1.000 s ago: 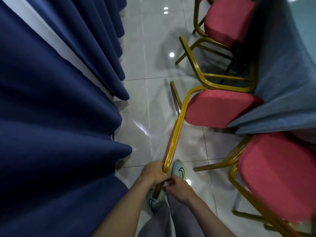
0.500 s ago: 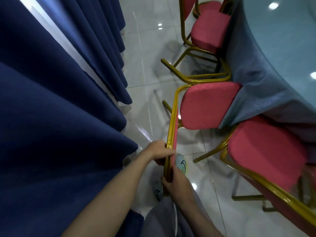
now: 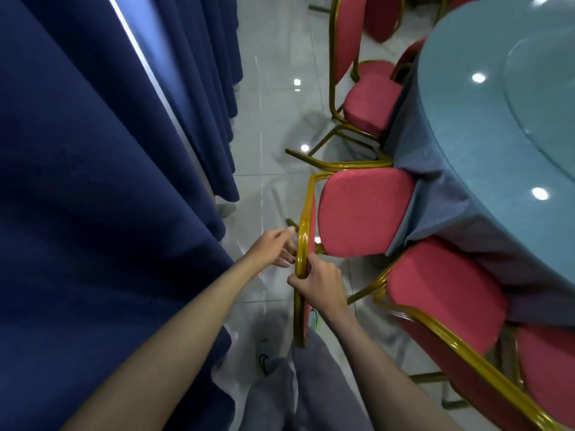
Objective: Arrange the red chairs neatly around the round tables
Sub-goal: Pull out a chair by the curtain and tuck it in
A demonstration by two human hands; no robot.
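Note:
A red chair (image 3: 364,213) with a gold frame stands with its seat front tucked under the blue cloth of the round table (image 3: 485,135). Its backrest rail (image 3: 303,231) faces me. My right hand (image 3: 320,284) grips that rail from the seat side. My left hand (image 3: 273,247) is beside the rail on the curtain side, fingers loose and nearly straight, at most touching it. Two more red chairs flank it at the table: one close on the right (image 3: 445,293), one farther away (image 3: 370,107).
Dark blue curtains (image 3: 93,181) hang along the whole left side, leaving a narrow strip of glossy tiled floor (image 3: 273,119) between them and the chairs. My legs and shoes (image 3: 264,359) are just behind the chair. Another red chair back (image 3: 348,35) stands beyond.
My left hand has loosened from the backrest rail and now lies open beside it. The right hand has moved up the rail. The view has lifted, showing more of the table.

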